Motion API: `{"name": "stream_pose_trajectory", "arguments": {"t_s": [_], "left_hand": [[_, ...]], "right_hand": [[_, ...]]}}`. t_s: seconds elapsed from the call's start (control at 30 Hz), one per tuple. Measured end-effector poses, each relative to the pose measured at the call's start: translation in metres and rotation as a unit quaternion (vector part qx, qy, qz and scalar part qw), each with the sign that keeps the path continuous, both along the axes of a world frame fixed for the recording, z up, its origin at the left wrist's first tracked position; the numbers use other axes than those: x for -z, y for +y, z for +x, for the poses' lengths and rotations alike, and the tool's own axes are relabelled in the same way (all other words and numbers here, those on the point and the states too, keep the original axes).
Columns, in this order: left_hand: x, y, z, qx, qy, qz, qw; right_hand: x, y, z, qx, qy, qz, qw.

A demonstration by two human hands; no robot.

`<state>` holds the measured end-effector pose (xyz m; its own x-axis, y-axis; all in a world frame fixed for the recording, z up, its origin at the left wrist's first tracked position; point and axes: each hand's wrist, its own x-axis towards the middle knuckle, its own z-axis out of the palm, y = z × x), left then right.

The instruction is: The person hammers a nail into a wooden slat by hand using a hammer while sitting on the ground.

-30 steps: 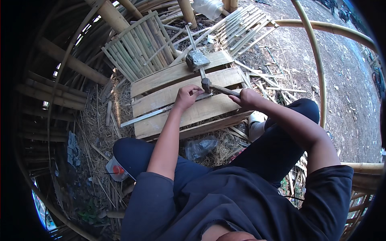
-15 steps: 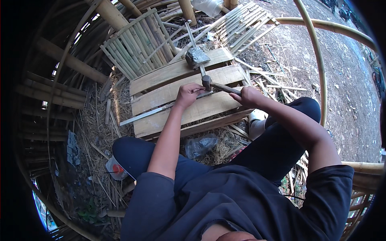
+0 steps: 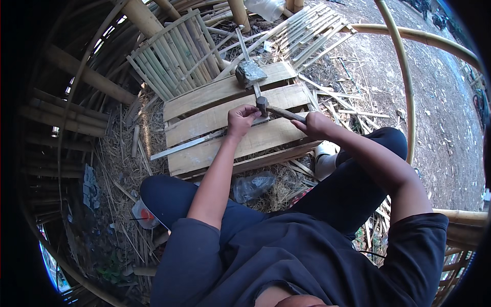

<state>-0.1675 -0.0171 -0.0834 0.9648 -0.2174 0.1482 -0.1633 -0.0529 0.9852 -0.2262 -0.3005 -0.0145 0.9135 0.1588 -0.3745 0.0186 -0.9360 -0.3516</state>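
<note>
My right hand [image 3: 313,124] is wrapped round the wooden handle of a hammer [image 3: 284,112]. Its dark metal head rests low, just right of my left fingertips, where two thin strips meet in a corner. My left hand [image 3: 241,121] is closed in a pinch at that corner; what sits between the fingers is too small to make out. One pale strip [image 3: 184,148] runs from under my left hand to the left, past the edge of the slatted wooden platform [image 3: 204,129]. The other strip [image 3: 242,44] runs away from me, under a grey stone block [image 3: 250,73].
A bamboo slat panel [image 3: 176,56] leans behind the platform. Another slatted frame [image 3: 309,33] lies at the far right among split bamboo scraps. A clear plastic bag [image 3: 253,186] lies between my legs and the platform. A curved bamboo pole [image 3: 399,71] rises on the right.
The hammer and both hands stay at the corner of the strips, almost unmoved. The whole view has shifted very slightly.
</note>
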Motion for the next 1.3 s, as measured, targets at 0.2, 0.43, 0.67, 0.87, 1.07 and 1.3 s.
{"name": "stream_pose_trajectory", "arguments": {"t_s": [0.2, 0.43, 0.67, 0.87, 1.07, 1.3], "left_hand": [[0.003, 0.005, -0.001, 0.062, 0.02, 0.024, 0.998], [-0.003, -0.001, 0.001, 0.071, 0.034, 0.094, 0.992], [0.005, 0.003, 0.008, 0.071, -0.007, 0.082, 0.994], [0.009, 0.006, 0.01, 0.081, 0.006, 0.085, 0.993], [0.0, -0.001, 0.004, 0.073, -0.002, 0.077, 0.994], [-0.007, -0.002, 0.0, 0.062, 0.033, 0.106, 0.992]], "right_hand": [[-0.003, 0.001, 0.004, -0.013, 0.017, 0.001, 1.0], [-0.019, 0.0, 0.009, 0.015, 0.086, 0.011, 0.996], [-0.041, 0.003, 0.011, 0.021, 0.108, 0.03, 0.993], [-0.067, 0.004, 0.011, 0.077, 0.16, 0.063, 0.982], [-0.081, -0.006, 0.006, 0.131, 0.15, 0.076, 0.977], [-0.096, -0.013, 0.005, 0.168, 0.094, 0.135, 0.972]]}}
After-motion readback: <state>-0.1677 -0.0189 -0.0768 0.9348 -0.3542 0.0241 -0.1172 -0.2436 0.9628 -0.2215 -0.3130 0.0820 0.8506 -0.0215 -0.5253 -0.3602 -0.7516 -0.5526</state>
